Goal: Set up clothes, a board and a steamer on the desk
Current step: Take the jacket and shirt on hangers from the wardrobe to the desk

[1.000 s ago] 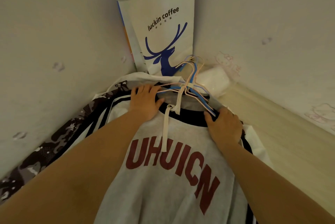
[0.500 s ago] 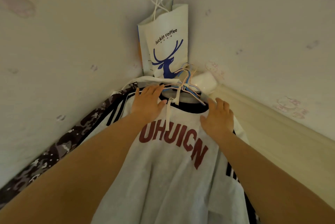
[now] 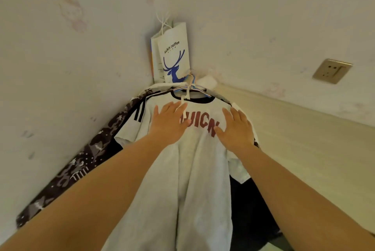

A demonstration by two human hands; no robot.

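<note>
under both flat hands [image 3: 203, 124]: white t-shirt [image 3: 200, 179].

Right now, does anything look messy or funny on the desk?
A bit messy: the hangers lie in a tangled bunch at the shirt collar, and the shirt's right side hangs off the pile. Both the left hand and right hand press flat on it.
</note>
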